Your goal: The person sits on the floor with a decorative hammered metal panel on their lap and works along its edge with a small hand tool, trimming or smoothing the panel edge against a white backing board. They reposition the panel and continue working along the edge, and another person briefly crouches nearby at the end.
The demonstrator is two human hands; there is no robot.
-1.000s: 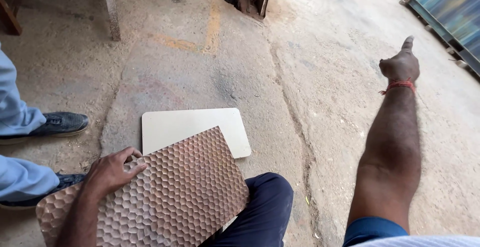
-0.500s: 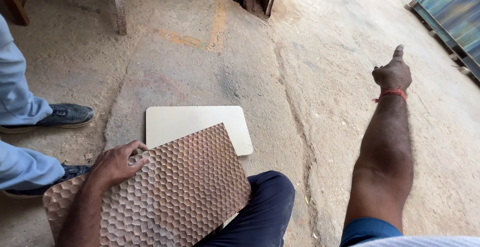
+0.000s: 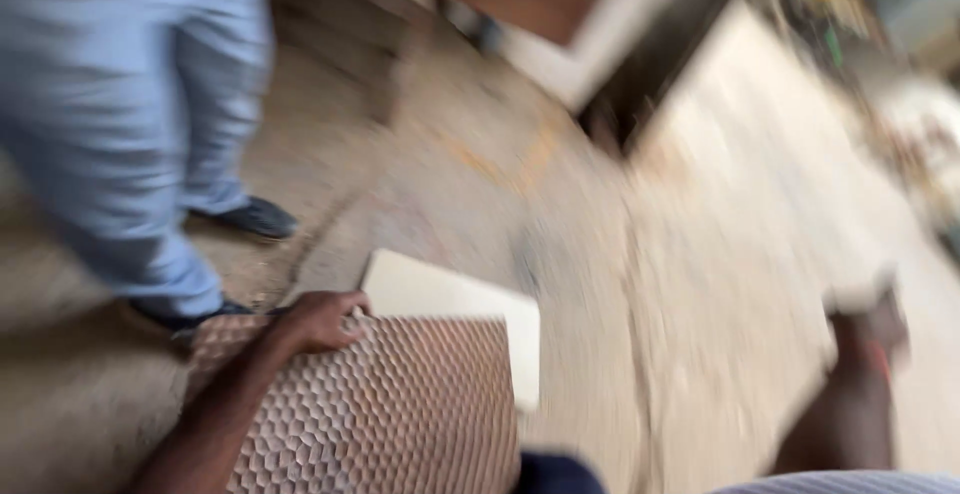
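Observation:
My left hand (image 3: 320,322) grips the top edge of a brown panel (image 3: 400,414) with a raised honeycomb pattern, which rests against my leg. A plain cream board (image 3: 450,304) lies flat on the concrete floor just behind the panel. My right hand (image 3: 868,329) is stretched out low at the right, blurred, with a red band at the wrist; its fingers cannot be made out. The whole view is smeared by motion.
A person in light blue trousers (image 3: 150,124) and dark shoes (image 3: 255,219) stands close at the left. A wooden structure with a dark opening (image 3: 620,44) stands at the back. Rough concrete floor (image 3: 720,254) stretches to the right.
The view has swung left and up, showing the standing person's legs. My right arm has dropped lower in view. My left hand still holds the honeycomb panel.

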